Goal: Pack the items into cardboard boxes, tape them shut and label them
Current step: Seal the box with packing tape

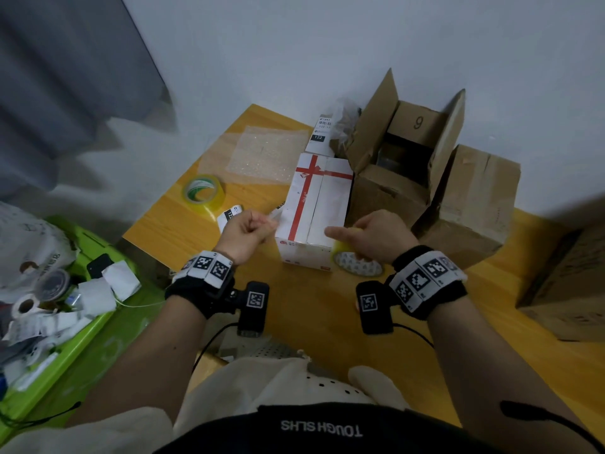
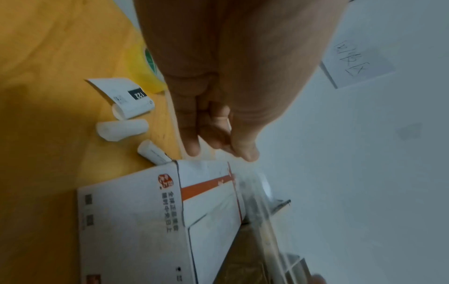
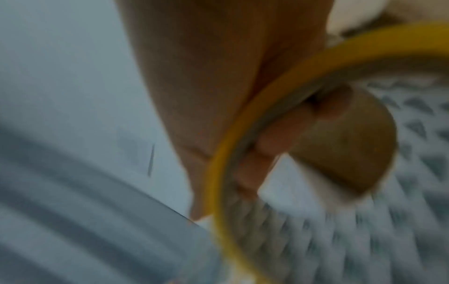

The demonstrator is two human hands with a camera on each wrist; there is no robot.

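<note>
White carton w/ red ribbon print (image 1: pixel 314 211) sits flaps-down on the wooden table (image 1: pixel 183 221), mid-taping by the look of it: left hand (image 1: pixel 245 232) pinches what seems the free end of clear tape (image 2: pixel 252 194) at the carton's near-left top corner, right hand (image 1: pixel 376 237) curls thru the core of a yellow-edged tape roll (image 1: pixel 358 265) at the near-right corner, thumb lying on the lid. Judged still to do: finish that seam, add a label (one printed label (image 1: pixel 229 216) lies just left of the carton). Behind it an open brown box (image 1: pixel 402 149) is unsealed, a second tape roll (image 1: pixel 203 191) idle far-left.
</note>
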